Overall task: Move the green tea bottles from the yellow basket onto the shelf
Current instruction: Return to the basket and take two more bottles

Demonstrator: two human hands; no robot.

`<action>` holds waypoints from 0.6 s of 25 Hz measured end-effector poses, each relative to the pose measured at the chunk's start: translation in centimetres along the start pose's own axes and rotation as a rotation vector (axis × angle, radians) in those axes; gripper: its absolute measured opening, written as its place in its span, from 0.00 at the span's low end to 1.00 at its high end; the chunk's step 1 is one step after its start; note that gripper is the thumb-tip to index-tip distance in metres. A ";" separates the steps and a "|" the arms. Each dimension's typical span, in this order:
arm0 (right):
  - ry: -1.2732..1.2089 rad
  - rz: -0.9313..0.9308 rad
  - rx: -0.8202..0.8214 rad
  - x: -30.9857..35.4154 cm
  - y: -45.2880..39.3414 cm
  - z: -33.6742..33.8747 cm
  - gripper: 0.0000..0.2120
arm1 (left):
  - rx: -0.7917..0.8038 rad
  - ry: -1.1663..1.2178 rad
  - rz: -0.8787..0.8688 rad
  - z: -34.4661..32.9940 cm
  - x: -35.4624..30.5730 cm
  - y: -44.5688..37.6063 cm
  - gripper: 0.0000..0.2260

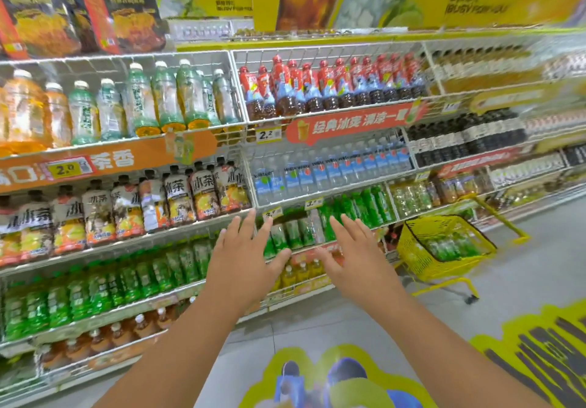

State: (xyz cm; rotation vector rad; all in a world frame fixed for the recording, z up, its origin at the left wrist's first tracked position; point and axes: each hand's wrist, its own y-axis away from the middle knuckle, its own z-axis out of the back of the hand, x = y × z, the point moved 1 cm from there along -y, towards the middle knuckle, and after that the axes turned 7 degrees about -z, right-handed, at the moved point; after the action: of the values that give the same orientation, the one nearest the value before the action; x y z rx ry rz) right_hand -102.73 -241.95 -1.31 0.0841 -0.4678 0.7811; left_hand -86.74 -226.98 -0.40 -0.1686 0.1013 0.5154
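Two bare hands reach forward at the centre of the frame, both spread flat with straight fingers and holding nothing. The left hand (pixel 244 258) hovers in front of the white wire shelf (pixel 177 233), its fingertips level with the shelf edge just below the iced tea bottles (pixel 177 198). The right hand (pixel 352 255) is just beside it to the right, palm down, in front of a row of green tea bottles (pixel 293 233) already standing on the shelf at centre frame. Whether either hand touches the shelf or the bottles cannot be told; the picture is blurred there.

More green bottles lie in the yellow basket (pixel 412 249), which sits on a wheeled frame on the grey floor (pixel 523 265) at the right of the frame, well apart from both hands. Its long yellow handle (pixel 498 217) slants up toward the shelving.

Further green-labelled bottles fill the lower left shelf (pixel 95 290), with amber drinks in the row beneath. Above the hands, clear water bottles (pixel 329 172) line the middle tier, and red-capped dark tea bottles (pixel 329 84) stand in the upper centre. Pale green and orange drinks occupy the upper left tier. A yellow floor sticker (pixel 539 344) shows at the lower right of the frame.
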 end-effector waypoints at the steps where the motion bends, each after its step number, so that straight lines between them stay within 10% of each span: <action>1: -0.010 -0.028 -0.020 -2.1 0.1 0.9 0.36 | 0.000 -0.001 -0.033 -0.4 -2.1 -1.1 0.35; 15: -0.023 -0.257 -0.192 -35.9 0.5 18.1 0.35 | 0.064 0.010 -0.331 -10.0 -38.5 -16.3 0.36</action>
State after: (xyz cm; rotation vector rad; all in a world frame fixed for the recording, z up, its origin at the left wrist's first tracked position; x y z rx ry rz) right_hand -131.92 -269.62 -0.80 -0.0256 -0.5393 0.4811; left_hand -112.49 -261.30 -2.72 -0.1219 0.0972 0.1815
